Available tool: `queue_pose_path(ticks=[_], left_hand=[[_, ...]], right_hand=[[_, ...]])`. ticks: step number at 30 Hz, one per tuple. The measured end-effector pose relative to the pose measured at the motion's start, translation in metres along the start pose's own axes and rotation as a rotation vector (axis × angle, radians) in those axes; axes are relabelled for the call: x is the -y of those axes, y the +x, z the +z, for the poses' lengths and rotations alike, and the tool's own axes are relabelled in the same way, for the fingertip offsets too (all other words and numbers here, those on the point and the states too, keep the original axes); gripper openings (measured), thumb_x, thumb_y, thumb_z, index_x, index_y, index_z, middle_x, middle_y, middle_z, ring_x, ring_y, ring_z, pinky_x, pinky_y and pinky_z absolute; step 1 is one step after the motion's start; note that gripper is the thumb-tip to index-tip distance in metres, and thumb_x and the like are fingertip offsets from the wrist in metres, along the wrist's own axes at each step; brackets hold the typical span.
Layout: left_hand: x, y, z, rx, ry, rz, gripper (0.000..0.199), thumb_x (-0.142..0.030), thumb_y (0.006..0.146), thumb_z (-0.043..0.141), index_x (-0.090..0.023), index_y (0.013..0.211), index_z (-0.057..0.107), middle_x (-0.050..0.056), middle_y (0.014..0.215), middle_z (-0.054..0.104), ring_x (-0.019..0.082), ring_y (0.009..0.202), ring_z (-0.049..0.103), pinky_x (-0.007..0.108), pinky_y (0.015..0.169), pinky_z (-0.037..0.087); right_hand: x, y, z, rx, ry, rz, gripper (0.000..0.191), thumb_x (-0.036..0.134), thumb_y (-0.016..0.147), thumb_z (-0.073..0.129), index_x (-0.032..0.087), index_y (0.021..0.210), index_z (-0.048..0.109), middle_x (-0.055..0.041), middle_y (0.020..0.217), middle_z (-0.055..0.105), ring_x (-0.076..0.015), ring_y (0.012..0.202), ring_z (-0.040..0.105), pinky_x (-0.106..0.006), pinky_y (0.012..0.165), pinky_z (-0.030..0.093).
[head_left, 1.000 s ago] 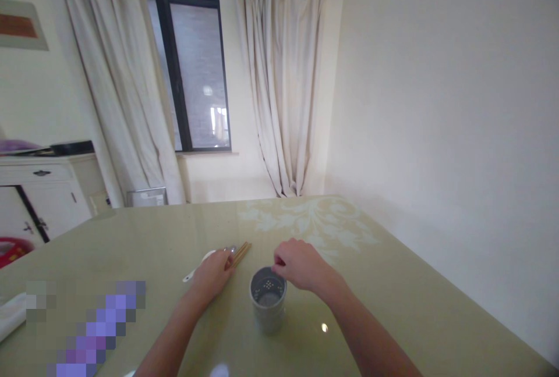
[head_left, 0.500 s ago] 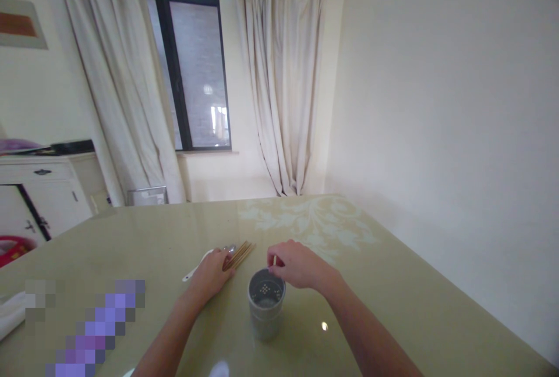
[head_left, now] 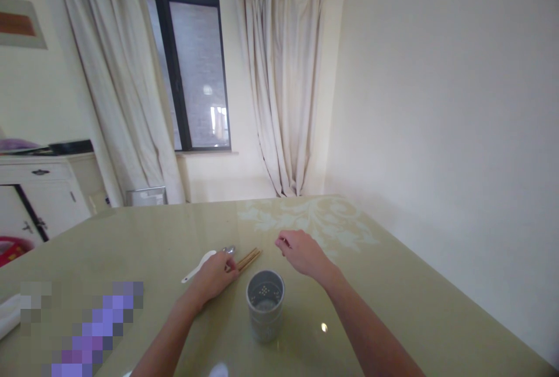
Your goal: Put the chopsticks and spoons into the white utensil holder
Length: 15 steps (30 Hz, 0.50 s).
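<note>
A grey cylindrical holder (head_left: 266, 322) with small holes in its inner wall stands upright on the table, and I see no utensils inside it. To its left, my left hand (head_left: 217, 275) rests low at the tabletop, fingers curled round the near end of several wooden chopsticks (head_left: 250, 259). Beside that hand lie a white spoon (head_left: 200, 266) and shiny metal spoons (head_left: 229, 249), partly covered by the fingers. My right hand (head_left: 301, 251) is raised beyond the holder's right side, its fingers pinched together; a tiny pale bit shows there, too small to name.
The glossy greenish table (head_left: 393, 319) carries a white floral pattern at its far end. A blurred-out purple patch (head_left: 98, 330) and a white object (head_left: 9, 314) lie at the left. A white wall borders the right; a white cabinet (head_left: 48, 191) stands back left.
My right hand has moved from the holder's rim up and away to the right. The chopsticks under my left hand have shifted slightly right and lie closer together.
</note>
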<state>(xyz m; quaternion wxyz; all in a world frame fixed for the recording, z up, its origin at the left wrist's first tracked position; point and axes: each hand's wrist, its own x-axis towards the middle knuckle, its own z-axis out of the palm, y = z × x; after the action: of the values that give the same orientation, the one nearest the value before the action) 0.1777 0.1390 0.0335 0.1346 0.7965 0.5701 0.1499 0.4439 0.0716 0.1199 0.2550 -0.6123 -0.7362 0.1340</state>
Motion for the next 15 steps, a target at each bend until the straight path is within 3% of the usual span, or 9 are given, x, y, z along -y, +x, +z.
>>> queue_pose_path(ticks=[3, 5, 9, 11, 15], left_hand=[[-0.019, -0.005, -0.023, -0.091, -0.213, 0.005, 0.019, -0.032, 0.09, 0.06, -0.018, 0.085, 0.073, 0.007, 0.087, 0.077, 0.024, 0.085, 0.07, 0.033, 0.077, 0.048], [-0.039, -0.013, -0.045, -0.172, -0.439, 0.079, 0.027, -0.041, 0.093, 0.058, -0.018, 0.09, 0.072, 0.005, 0.085, 0.077, 0.022, 0.081, 0.069, 0.031, 0.074, 0.049], [-0.086, -0.035, -0.081, -0.247, -0.661, 0.253, 0.029, -0.048, 0.09, 0.067, -0.021, 0.095, 0.075, 0.003, 0.09, 0.078, 0.018, 0.079, 0.068, 0.029, 0.073, 0.052], [-0.101, -0.043, -0.088, -0.262, -0.696, 0.302, 0.027, -0.047, 0.09, 0.069, -0.022, 0.094, 0.077, 0.003, 0.092, 0.079, 0.018, 0.079, 0.069, 0.028, 0.073, 0.054], [-0.11, -0.048, -0.083, -0.262, -0.766, 0.313, 0.025, -0.045, 0.09, 0.071, -0.022, 0.094, 0.077, 0.003, 0.091, 0.08, 0.017, 0.078, 0.07, 0.028, 0.073, 0.056]], right_hand=[[0.001, 0.003, -0.001, -0.054, 0.105, -0.005, 0.031, 0.024, 0.104, 0.051, 0.016, 0.085, 0.073, -0.0055, 0.077, 0.074, -0.016, 0.069, 0.067, -0.025, 0.066, 0.041], [0.006, 0.005, -0.001, -0.076, 0.185, -0.034, 0.034, 0.027, 0.108, 0.045, 0.016, 0.093, 0.073, -0.0041, 0.08, 0.074, -0.0135, 0.066, 0.066, -0.024, 0.065, 0.044], [0.022, 0.004, -0.005, -0.113, 0.655, -0.173, 0.029, 0.039, 0.104, 0.053, 0.018, 0.111, 0.072, -0.0032, 0.09, 0.073, -0.0134, 0.068, 0.068, -0.023, 0.06, 0.049], [0.031, 0.0, -0.009, -0.143, 0.88, -0.243, 0.028, 0.041, 0.101, 0.058, 0.018, 0.111, 0.073, -0.0035, 0.09, 0.073, -0.0139, 0.067, 0.069, -0.023, 0.058, 0.05], [0.044, -0.008, -0.015, -0.202, 0.981, -0.267, 0.025, 0.042, 0.099, 0.063, 0.02, 0.103, 0.074, -0.0048, 0.093, 0.076, -0.0159, 0.075, 0.074, -0.025, 0.064, 0.053]])
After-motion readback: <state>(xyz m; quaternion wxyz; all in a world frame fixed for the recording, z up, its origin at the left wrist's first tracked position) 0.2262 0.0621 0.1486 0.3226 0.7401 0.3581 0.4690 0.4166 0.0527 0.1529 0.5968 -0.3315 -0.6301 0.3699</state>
